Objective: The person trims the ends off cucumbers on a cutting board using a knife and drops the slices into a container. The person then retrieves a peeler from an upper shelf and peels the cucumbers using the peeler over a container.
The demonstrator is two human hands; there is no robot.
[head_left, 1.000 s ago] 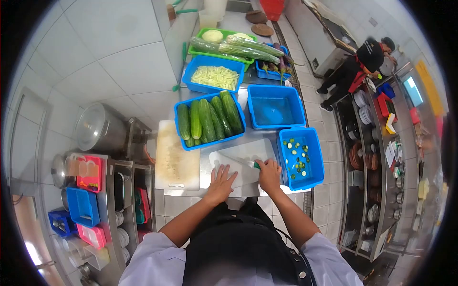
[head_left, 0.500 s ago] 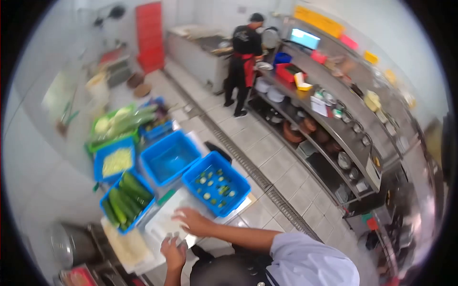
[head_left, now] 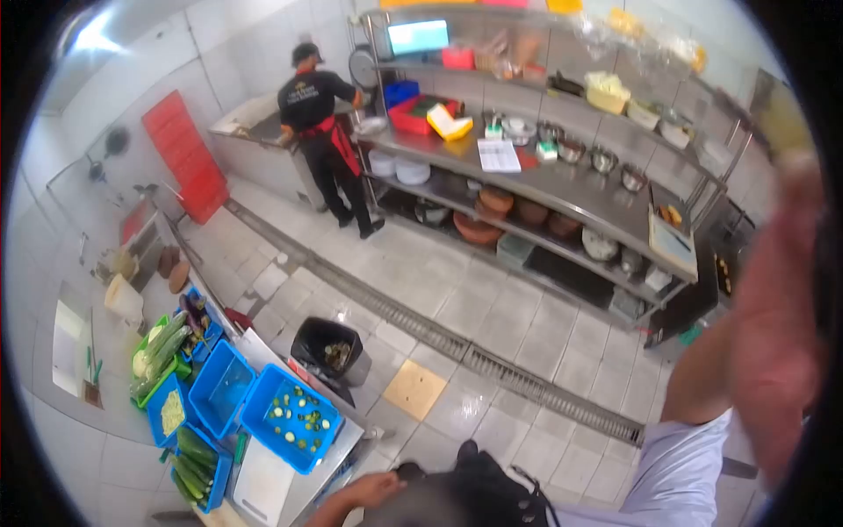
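My right hand (head_left: 781, 316) is raised at the far right, large, close to the camera and smeared, so its fingers cannot be read. Low in the view, my left hand (head_left: 376, 488) is beside my dark apron, just right of the worktable; its fingers are too small and partly hidden to judge. A white cutting board (head_left: 263, 483) lies on the table, with a green handle (head_left: 241, 446) at its left edge. Behind the board stands a blue bin (head_left: 327, 442) holding cut zucchini pieces (head_left: 301, 420). Whole zucchinis (head_left: 195, 458) fill another bin to the left.
Another blue bin (head_left: 211, 369) and grated pale vegetable (head_left: 171, 411) sit further back. A black trash bin (head_left: 327, 347) stands beyond the table. A floor drain (head_left: 421, 325) crosses the tiles. A person (head_left: 320, 140) stands by the steel shelving (head_left: 562, 189).
Both hands have left the cutting board. My right hand has risen close to the camera; my left has drawn back toward my body. The view has turned right and up.
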